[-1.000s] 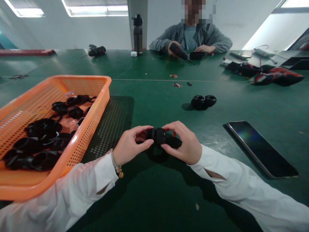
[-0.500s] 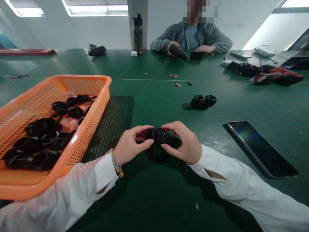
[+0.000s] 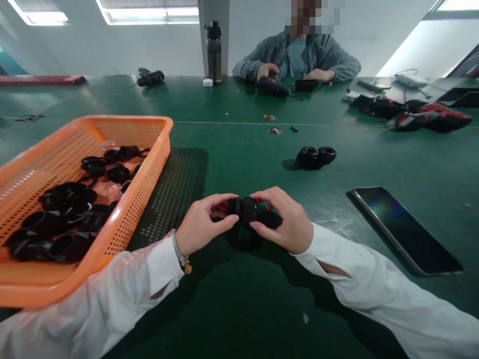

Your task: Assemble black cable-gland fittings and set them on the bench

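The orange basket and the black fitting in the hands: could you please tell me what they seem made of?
The basket: probably moulded plastic, semi-gloss, from its soft highlights and regular holes. The fitting: likely plastic, low sheen, from faint highlights; coated metal is possible.

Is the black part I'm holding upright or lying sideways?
Sideways: the black part runs lengthwise between the left hand and right hand.

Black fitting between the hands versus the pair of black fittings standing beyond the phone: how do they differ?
The held fitting is pinched by the left hand and right hand; the pair of fittings rests untouched on the green table.
The held fitting shows its side, lying left to right, while the pair of fittings shows round openings to the camera.
Both are black and roundish.
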{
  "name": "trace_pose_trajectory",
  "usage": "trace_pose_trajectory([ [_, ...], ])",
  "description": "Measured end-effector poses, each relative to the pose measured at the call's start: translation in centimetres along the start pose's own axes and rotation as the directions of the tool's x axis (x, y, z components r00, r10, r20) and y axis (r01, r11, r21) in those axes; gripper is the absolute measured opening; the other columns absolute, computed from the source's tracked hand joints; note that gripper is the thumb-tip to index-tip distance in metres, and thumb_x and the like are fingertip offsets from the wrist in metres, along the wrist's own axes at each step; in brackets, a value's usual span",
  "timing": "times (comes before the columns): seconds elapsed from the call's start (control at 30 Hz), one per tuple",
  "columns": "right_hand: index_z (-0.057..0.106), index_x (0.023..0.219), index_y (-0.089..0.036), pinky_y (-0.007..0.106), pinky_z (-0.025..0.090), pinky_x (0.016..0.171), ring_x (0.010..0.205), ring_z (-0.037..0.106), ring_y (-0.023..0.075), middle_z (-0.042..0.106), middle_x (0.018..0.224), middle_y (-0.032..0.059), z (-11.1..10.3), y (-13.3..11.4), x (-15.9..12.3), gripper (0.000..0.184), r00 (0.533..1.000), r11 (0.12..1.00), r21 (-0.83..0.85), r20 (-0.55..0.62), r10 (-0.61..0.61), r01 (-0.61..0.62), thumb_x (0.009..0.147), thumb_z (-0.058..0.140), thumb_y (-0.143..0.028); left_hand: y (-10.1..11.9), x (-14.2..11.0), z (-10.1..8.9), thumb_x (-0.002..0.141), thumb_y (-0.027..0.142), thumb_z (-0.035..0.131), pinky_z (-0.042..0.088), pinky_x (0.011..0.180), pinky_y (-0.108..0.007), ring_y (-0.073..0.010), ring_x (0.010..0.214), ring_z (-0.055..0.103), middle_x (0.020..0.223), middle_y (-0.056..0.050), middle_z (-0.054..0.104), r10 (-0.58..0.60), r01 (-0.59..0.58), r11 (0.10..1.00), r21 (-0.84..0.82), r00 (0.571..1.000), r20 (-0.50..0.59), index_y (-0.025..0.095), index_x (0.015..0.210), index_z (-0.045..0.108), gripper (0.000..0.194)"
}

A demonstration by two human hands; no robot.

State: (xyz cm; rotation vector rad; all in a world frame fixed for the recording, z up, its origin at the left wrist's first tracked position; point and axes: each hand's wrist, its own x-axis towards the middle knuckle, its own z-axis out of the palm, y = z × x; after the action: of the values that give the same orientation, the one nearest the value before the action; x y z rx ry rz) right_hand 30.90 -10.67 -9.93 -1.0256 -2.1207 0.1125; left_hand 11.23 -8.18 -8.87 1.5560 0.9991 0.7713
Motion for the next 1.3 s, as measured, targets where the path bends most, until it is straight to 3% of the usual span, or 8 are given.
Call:
trace_pose_trajectory([
  [1.3,0.053,0.1,-0.019,0.033,0.05,0.058,0.074,0.06,0.0207,0.065,0.083,0.0072,0.27,0.14,-0.2,0.024,0.998,0.998,0.005,0.018,0.056,-0.056,0.079,0.054,-0.03,-0.02,-0.05,-0.03,0.065,0.025,0.066,0.056,0.077,-0.033,-0.02,0.084,0.066,0.097,-0.009,0.069,0.0,0.0,1.0,0.002,1.0,0.001,0.011,0.105,0.063,0.043],
])
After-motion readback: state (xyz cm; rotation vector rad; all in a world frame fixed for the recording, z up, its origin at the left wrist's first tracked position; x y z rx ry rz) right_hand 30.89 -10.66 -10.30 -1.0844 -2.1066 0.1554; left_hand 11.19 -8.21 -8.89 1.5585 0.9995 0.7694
